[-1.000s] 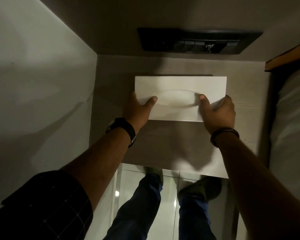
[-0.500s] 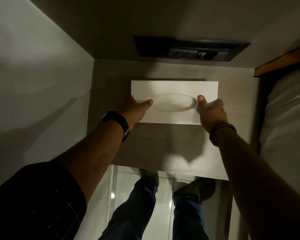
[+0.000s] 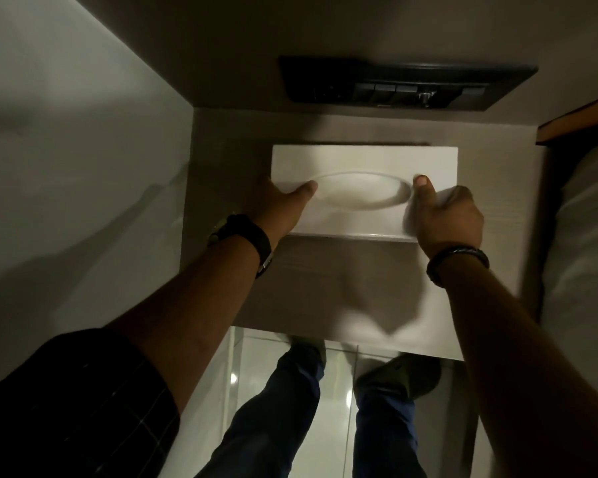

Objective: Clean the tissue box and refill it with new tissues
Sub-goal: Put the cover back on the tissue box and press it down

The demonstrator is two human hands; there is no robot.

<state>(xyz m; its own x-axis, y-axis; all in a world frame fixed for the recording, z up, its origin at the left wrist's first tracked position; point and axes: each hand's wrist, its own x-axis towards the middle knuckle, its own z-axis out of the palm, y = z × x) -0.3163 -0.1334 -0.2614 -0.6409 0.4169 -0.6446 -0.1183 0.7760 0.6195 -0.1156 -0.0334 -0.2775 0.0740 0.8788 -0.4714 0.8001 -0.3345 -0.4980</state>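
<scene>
A white rectangular tissue box [image 3: 363, 160] with an oval opening on top rests on a grey bedside table [image 3: 325, 291], close to the back wall. My left hand [image 3: 280, 205] grips the box's left end, thumb on the top beside the oval. My right hand [image 3: 446, 219] grips the right end, thumb on top at the oval's other side. No tissue shows in the opening. The fingers of both hands are hidden behind the box's sides.
A black switch panel [image 3: 404, 86] is set in the wall just behind the box. A white wall [image 3: 66, 167] borders the table on the left, a bed with white sheets [image 3: 587, 236] on the right. My legs and shoes stand on glossy floor tiles [image 3: 339, 401] below.
Both hands have stayed on the box's ends. The box has shifted slightly toward the back wall, and the view has tilted a little.
</scene>
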